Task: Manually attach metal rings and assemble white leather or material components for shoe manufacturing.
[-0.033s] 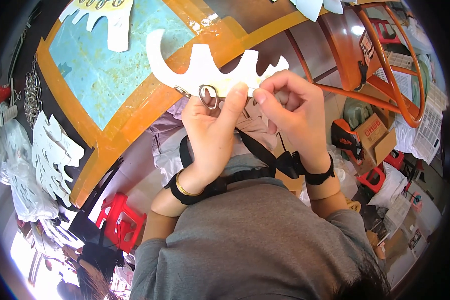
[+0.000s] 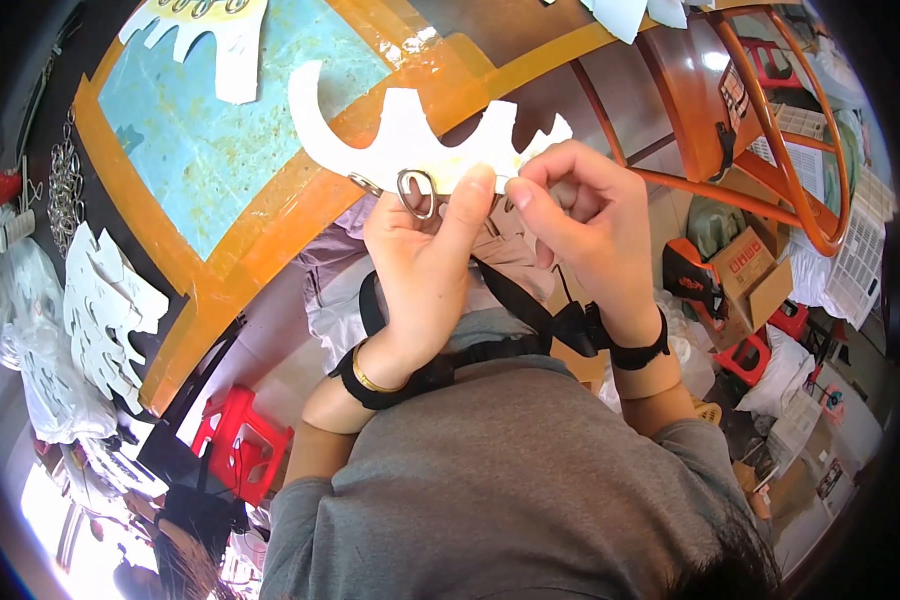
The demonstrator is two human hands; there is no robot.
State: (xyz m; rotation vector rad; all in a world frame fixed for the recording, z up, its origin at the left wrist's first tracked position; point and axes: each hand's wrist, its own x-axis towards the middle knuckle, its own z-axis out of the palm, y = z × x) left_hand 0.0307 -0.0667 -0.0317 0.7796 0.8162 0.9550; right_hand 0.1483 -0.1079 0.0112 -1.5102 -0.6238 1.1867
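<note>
A white, hook-edged flat piece (image 2: 410, 140) with pale yellowish patches is held up in front of me. My left hand (image 2: 420, 270) grips its lower edge, thumb on the face and fingers behind. A metal oval ring (image 2: 417, 195) hangs on that edge by the left thumb, and a second, smaller-looking metal ring (image 2: 365, 184) sits just left of it. My right hand (image 2: 590, 220) pinches the lower edge near its right end, thumb against forefinger. Whatever lies between those fingertips is mostly hidden.
Orange tape borders the blue-topped table (image 2: 270, 150), where another white cut piece (image 2: 236, 70) carries several rings. Linked metal rings (image 2: 65, 190) and stacked white pieces (image 2: 110, 310) lie at the left. A red stool (image 2: 240, 440) stands below; an orange metal frame (image 2: 790, 190) and cardboard box (image 2: 755, 270) are right.
The white piece has shifted very slightly, its right tip a little left and lower. Both hands stay in nearly the same place.
</note>
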